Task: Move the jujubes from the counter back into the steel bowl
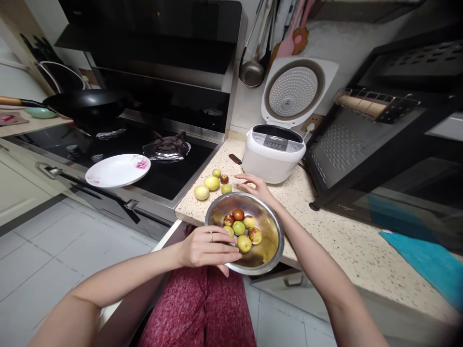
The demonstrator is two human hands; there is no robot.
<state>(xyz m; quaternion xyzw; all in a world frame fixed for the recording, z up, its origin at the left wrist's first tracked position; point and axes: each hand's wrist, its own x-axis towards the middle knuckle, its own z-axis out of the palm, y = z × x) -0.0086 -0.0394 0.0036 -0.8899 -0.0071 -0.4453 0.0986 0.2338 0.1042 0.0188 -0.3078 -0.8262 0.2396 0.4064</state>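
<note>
Head view, only one: left hand has the steel bowl by its near-left rim — fingers lapped over into the inside, thumb out at the near edge. Bowl sits at the counter edge, partly overhanging. In it: bowl fruit, roughly seven pieces, green-yellow to red-brown, one mottled; left fingers partly cover the nearest. Right hand is past the far rim, fingers loosely curved and parted, nothing visible in its grasp; palm side hidden. Loose fruit, five pieces, lies on the counter just left of those fingertips — four yellow-green, one red-brown. Rice cooker right behind the right hand, lid up. Left side: floral white plate at the hob's front edge, wok on the far-left burner. Blue cloth on the counter, far right.
</note>
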